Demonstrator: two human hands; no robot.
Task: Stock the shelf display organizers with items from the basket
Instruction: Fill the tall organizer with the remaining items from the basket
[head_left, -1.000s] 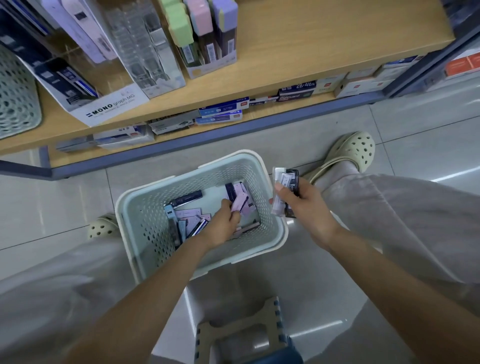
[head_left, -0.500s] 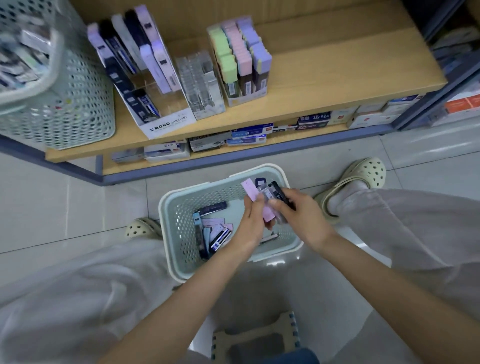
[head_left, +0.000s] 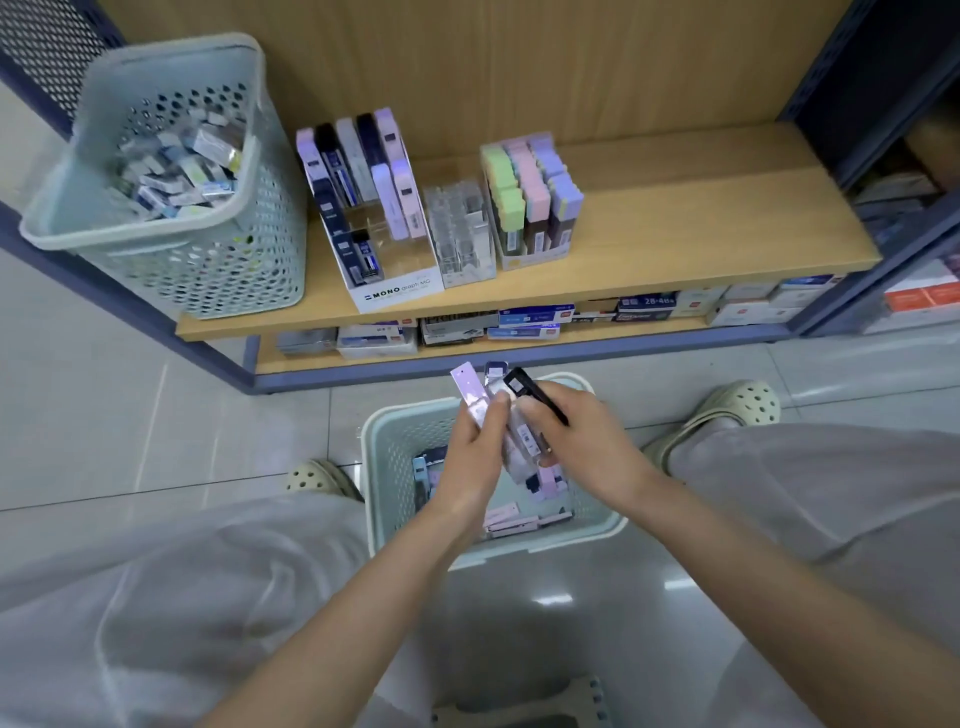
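The white display organizer (head_left: 397, 292) reads "MONO graph MG" along its front lip. A dark box (head_left: 648, 302) (on the lower shelf (head_left: 363, 364)) shows "2B" and "4B".

I read bright, even overhead light. White glare streaks on glossy floor (head_left: 519, 623). Shadows faint, soft. Wide-angle bend strong at edges; shelf (head_left: 675, 244) front bows. Left hand (head_left: 475, 457), right hand (head_left: 587, 447), packs (head_left: 470, 397) slightly motion-soft. Upper right corner dark.

Basket (head_left: 395, 457) on floor in front of shelf (head_left: 701, 223). On shelf L to R: 2nd basket (head_left: 208, 270), MONO organizer (head_left: 397, 292), mid organizer (head_left: 460, 239), R organizer (head_left: 535, 257).
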